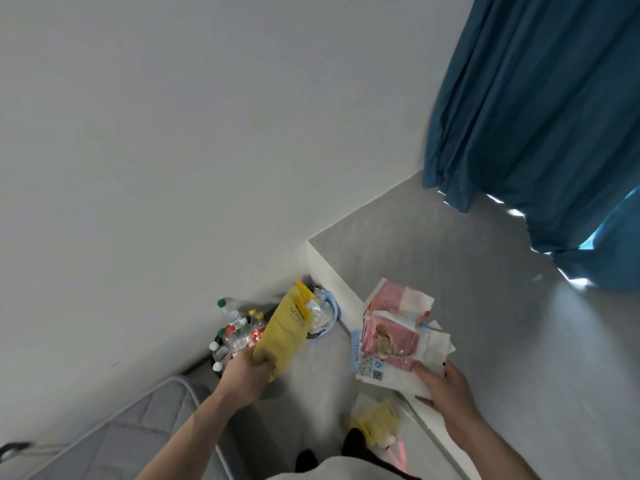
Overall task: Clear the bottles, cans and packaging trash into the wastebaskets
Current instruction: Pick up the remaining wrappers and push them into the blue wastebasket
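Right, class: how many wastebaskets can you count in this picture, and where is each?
2. A dark basket crammed with bottles stands by the wall, beside the mattress. A blue-rimmed basket sits just beyond it, against the raised ledge, partly hidden by the yellow bag. Others may lie out of view.

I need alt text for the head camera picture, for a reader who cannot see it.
A person's left hand holds a yellow snack bag over a bottle-filled wastebasket by the wall, while the right hand grips a stack of pink and white wrappers at the edge of a grey ledge. A blue wastebasket stands behind, and a blue curtain hangs at right.
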### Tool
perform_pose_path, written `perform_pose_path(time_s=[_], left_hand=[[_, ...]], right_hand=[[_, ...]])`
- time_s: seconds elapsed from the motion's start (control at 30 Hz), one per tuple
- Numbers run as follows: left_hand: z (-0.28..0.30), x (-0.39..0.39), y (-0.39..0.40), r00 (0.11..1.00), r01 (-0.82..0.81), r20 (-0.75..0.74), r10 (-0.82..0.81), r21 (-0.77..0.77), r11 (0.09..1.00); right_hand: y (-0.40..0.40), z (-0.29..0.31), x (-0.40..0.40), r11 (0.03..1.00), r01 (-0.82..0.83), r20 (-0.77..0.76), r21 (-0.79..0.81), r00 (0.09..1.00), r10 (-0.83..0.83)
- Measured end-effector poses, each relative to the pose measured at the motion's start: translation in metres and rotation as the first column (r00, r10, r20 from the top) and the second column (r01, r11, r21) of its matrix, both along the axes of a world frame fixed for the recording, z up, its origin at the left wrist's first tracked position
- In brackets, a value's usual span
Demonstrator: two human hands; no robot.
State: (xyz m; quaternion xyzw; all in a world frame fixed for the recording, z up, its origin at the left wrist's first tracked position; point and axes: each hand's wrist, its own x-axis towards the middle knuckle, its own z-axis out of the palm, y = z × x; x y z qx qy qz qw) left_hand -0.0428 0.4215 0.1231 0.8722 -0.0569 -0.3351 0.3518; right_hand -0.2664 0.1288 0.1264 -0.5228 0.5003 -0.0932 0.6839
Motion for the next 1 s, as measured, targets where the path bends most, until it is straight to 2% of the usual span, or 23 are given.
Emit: perform_pose_path(time_s=[0.2, 0.4, 0.53, 0.67, 0.77, 0.9, 1.0], left_hand=[[-0.002, 0.030, -0.013, 0.995, -0.049, 0.090, 0.042, 0.075, 0.996], [-0.015, 0.059, -0.015, 0.993, -0.115, 0.026, 0.113, 0.123, 0.986], [-0.034, 0.099, -0.026, 0.997, -0.062, -0.030, 0.070, 0.203, 0.977], [-0.058, 0.151, -0.041, 0.992, -0.057, -0.096, 0.080, 0.229, 0.972], [-0.072, 0.188, -0.060, 0.992, 0.011, -0.123, 0.021, 0.257, 0.966], [-0.115, 0.235, -0.078, 0.980, 0.077, -0.200, -0.021, 0.280, 0.957], [-0.162, 0.268, -0.093, 0.969, 0.131, -0.242, -0.056, 0.305, 0.943]], right_hand=[[-0.018, -0.005, 0.037, 0.999, -0.035, -0.003, 0.006, 0.999, 0.035], [-0.025, -0.026, 0.074, 0.996, -0.081, -0.091, 0.023, 0.992, 0.083], [-0.028, -0.043, 0.102, 0.993, -0.115, -0.161, 0.034, 0.980, 0.119], [-0.016, -0.052, 0.139, 0.991, -0.050, -0.211, 0.127, 0.974, 0.076], [-0.008, -0.068, 0.169, 0.988, -0.041, -0.253, 0.151, 0.964, 0.078], [-0.001, -0.101, 0.208, 0.988, -0.079, -0.326, 0.133, 0.938, 0.119], [-0.004, -0.148, 0.226, 0.984, -0.139, -0.384, 0.113, 0.907, 0.173]])
